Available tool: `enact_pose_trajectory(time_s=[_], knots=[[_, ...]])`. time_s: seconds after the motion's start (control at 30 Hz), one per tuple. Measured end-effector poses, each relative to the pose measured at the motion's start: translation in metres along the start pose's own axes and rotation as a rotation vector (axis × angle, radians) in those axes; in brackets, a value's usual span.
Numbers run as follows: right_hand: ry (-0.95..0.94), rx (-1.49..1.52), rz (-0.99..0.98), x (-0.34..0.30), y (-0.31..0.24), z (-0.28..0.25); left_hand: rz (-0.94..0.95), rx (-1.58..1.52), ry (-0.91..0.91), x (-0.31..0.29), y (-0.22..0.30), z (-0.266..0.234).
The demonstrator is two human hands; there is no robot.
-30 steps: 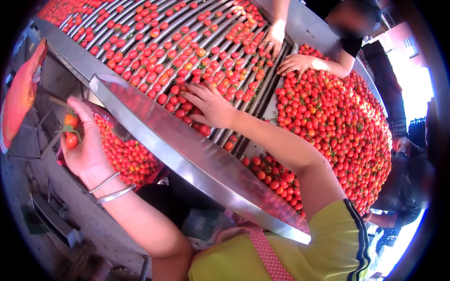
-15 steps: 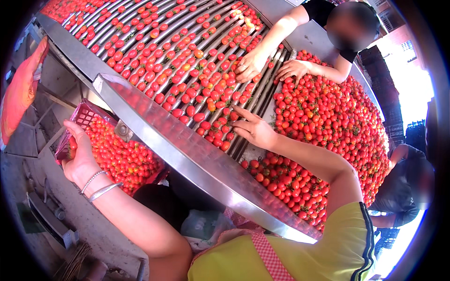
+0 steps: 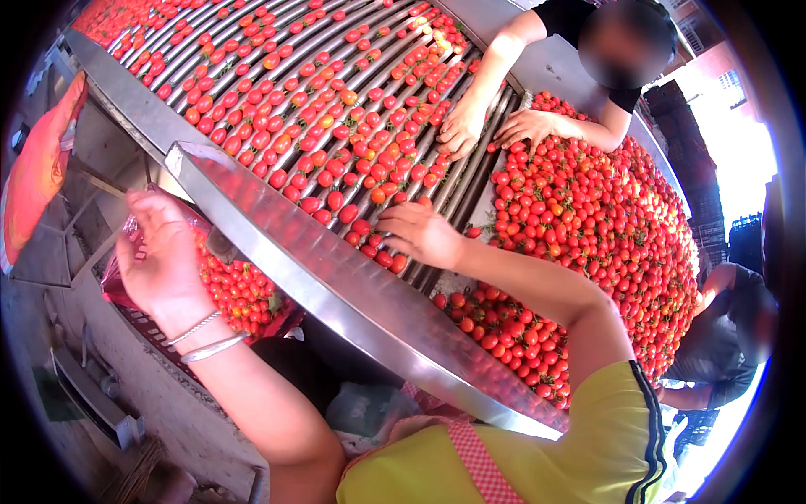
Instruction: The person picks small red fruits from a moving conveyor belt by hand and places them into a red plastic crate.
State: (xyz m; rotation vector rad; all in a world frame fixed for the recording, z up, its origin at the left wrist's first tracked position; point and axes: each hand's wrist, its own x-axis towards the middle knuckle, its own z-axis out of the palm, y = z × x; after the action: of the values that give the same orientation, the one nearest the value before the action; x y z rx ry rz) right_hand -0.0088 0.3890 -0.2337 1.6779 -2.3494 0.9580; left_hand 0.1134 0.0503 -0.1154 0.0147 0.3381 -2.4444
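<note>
Red cherry tomatoes (image 3: 311,160) lie in rows along the metal rollers (image 3: 470,181) of a sorting conveyor. My right hand (image 3: 424,237) reaches over the near end of the rollers, palm down, fingers slightly bent and apart against a few tomatoes. Raised above a pinkish-red plastic crate (image 3: 120,290), my left hand (image 3: 164,256) has its fingers loosely apart, with no tomato visible in it. Many small tomatoes (image 3: 239,294) fill that crate, partly hidden by my hand and the conveyor frame. Two bracelets (image 3: 210,340) circle my left wrist.
A metal side rail (image 3: 277,260) runs between me and the rollers. To the right rises a large heap of tomatoes (image 3: 588,227). Across the conveyor, a co-worker's hands (image 3: 462,130) touch tomatoes; another person (image 3: 726,336) stands far right. An orange-red bag (image 3: 42,176) hangs at left.
My left hand has lifted off the crate's edge and its fingers have loosened. My right hand has moved left and nearer over the rollers. Tomatoes on the rollers have shifted slightly left.
</note>
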Motion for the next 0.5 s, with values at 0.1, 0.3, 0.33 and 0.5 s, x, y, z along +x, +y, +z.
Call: enact_pose_trajectory(time_s=[0.1, 0.3, 0.33, 0.5], knots=[[-0.130, -0.008, 0.076, 0.026, -0.012, 0.026, -0.146, 0.003, -0.035, -0.003, -0.033, -0.006], [-0.171, 0.144, 0.100, 0.024, -0.005, 0.028, -0.114, 0.029, -0.065, -0.006, -0.036, -0.006], [-0.127, 0.208, 0.137, 0.024, -0.006, 0.027, -0.141, 0.027, -0.082, -0.006, -0.037, -0.007], [-0.187, 0.146, 0.187, 0.033, -0.007, 0.023, -0.222, 0.057, -0.117, -0.009, -0.049, -0.013]])
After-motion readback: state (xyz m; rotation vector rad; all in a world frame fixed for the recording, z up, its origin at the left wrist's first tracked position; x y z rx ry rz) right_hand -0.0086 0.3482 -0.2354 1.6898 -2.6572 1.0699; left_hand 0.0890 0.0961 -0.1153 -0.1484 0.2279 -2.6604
